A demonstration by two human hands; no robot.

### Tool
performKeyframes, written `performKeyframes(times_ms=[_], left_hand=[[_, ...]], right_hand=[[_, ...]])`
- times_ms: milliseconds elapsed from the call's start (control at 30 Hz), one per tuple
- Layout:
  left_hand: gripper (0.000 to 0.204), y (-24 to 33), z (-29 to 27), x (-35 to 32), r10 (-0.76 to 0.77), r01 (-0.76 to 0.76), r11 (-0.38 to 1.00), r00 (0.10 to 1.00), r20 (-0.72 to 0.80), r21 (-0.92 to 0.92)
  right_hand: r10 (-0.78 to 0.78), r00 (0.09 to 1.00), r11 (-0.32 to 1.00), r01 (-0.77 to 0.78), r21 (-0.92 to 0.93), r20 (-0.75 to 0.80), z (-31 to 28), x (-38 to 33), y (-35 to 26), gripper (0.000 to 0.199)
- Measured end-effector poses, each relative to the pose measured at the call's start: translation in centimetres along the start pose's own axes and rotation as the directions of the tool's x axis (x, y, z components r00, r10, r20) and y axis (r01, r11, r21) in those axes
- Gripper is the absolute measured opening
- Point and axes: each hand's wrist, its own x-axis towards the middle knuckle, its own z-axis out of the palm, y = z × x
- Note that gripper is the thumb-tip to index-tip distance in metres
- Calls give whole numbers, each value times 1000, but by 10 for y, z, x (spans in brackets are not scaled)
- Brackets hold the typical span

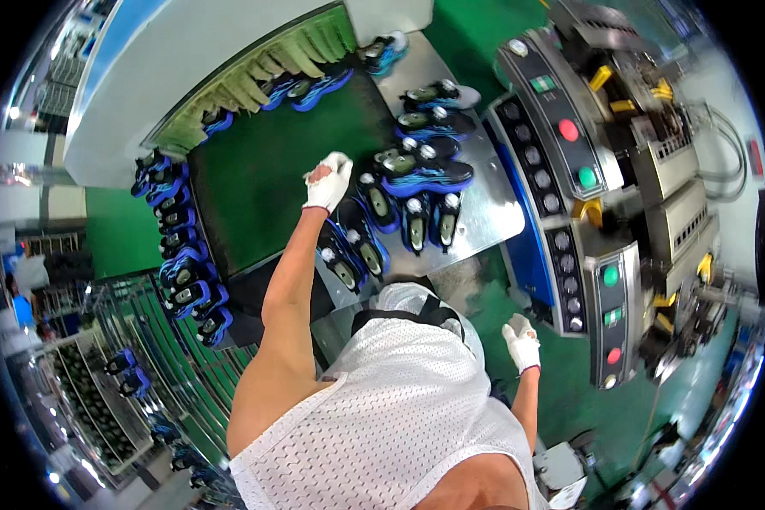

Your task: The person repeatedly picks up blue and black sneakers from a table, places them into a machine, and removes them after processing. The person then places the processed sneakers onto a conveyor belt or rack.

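Note:
My left hand (329, 180), in a white glove, is over the dark green conveyor belt (268, 174). Its fingers are curled in and I see nothing in them. Just to its right, black and blue shoes (425, 174) crowd a shiny metal table (493, 200). Several more shoes (354, 242) stand close below that hand, at the table's near edge. My right hand (521, 342), also in a white glove, hangs out at my side over the green floor. Its fingers are loosely apart with nothing between them, and it touches nothing.
A machine (561, 144) with round coloured buttons and gauges stands to the right. Green curtain strips (255, 72) hang at the far end of the belt, with shoes by them. More shoes (178, 229) line the belt's left edge. Metal rails (178, 340) run at lower left.

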Motion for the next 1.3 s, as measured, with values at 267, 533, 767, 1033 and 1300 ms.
performKeyframes(times_ms=[267,533,767,1033,1300], left_hand=[[63,-102,12,168,-24,15,999,973,-227,-41],[60,-113,26,331,71,-158,908,971,228,389],[62,-143,51,240,373,-365,833,926,65,417],[62,-41,-39,85,-165,151,986,936,309,68],[58,114,-107,-27,54,257,599,932,359,-759]], right_hand=[[189,982,786,-161,-596,-15,7,61,-101,42],[340,940,736,-243,-632,35,2,84,-57,52],[134,979,876,-45,-480,154,15,108,-91,43],[-187,978,960,202,-194,93,51,120,-194,48],[-377,707,772,-116,624,599,64,110,-267,42]])
